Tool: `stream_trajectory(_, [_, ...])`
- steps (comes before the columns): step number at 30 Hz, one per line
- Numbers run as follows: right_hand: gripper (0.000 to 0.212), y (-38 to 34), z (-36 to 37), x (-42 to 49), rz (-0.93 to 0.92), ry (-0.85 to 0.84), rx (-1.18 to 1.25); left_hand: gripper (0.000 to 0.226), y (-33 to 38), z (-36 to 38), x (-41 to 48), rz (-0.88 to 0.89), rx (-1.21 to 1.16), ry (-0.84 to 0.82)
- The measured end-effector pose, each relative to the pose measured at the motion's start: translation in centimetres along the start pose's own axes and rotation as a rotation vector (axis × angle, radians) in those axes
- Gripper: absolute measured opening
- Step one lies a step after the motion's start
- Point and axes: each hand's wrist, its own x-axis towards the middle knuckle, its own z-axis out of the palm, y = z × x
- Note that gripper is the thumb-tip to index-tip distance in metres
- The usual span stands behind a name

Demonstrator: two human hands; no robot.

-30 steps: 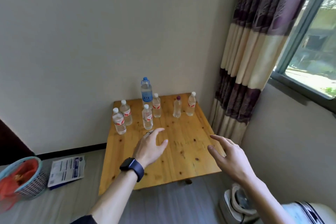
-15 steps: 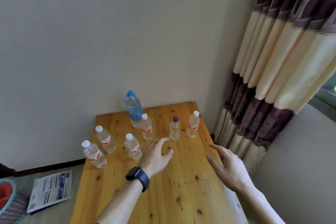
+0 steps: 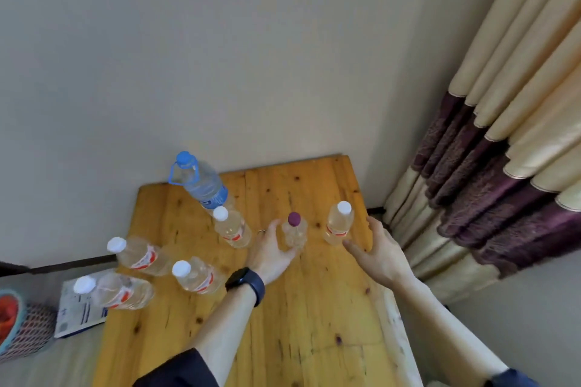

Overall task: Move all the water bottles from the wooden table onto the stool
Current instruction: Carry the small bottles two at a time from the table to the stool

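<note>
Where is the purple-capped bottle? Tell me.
Head view: the purple-capped bottle stands on the wooden table, far right, beside the left hand, with a white-capped bottle to its right.

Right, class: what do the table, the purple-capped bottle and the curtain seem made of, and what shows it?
Table: wood, perhaps pine, with a glossy varnish; knots and plank seams show.
Purple-capped bottle: clear, probably plastic; the table shows through it.
Curtain: likely woven cloth, matte; it hangs in soft folds.

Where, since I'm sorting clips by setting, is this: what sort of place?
Probably the corner of a room in a home: a wooden table set against a plain wall, a long striped curtain at the right, and a woven basket on the floor.
</note>
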Motion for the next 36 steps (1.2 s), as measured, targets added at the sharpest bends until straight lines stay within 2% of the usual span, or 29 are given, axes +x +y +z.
stream_trajectory(6, [0.103,-0.1,2.8,4.8,0.025,0.006,0.114,0.101,-1.2,3.4,5.6,-0.046,-0.132,-0.049])
stream_trajectory(10, [0.102,-0.1,4.6,7.0,0.069,0.024,0.174,0.084,-2.3,4.7,7.5,-0.008,-0.165,-0.092])
stream_trajectory(15, [0.079,-0.3,5.6,7.8,0.113,0.054,0.079,0.067,-3.0,4.2,6.5,0.071,-0.129,-0.032])
stream_trajectory(19, [0.065,-0.4,5.4,4.3,0.112,0.066,0.02,0.062,-4.2,3.6,3.1,0.068,-0.168,-0.031])
stream_trajectory(23, [0.059,0.6,5.9,-1.9,0.074,0.051,0.031,0.062,-6.5,4.3,-1.0,-0.02,-0.25,-0.138])
stream_trajectory(27, [0.047,1.9,7.2,-7.3,0.066,-0.023,-0.061,0.064,-9.0,4.6,-5.0,-0.092,-0.297,-0.201])
stream_trajectory(31, [0.059,3.9,10.0,-10.2,0.082,-0.059,0.005,0.067,-10.6,4.5,-7.8,-0.069,-0.268,-0.258])
stream_trajectory(36, [0.06,4.2,10.9,-10.8,0.042,-0.056,0.061,0.07,-11.1,4.8,-8.9,-0.036,-0.216,-0.262])
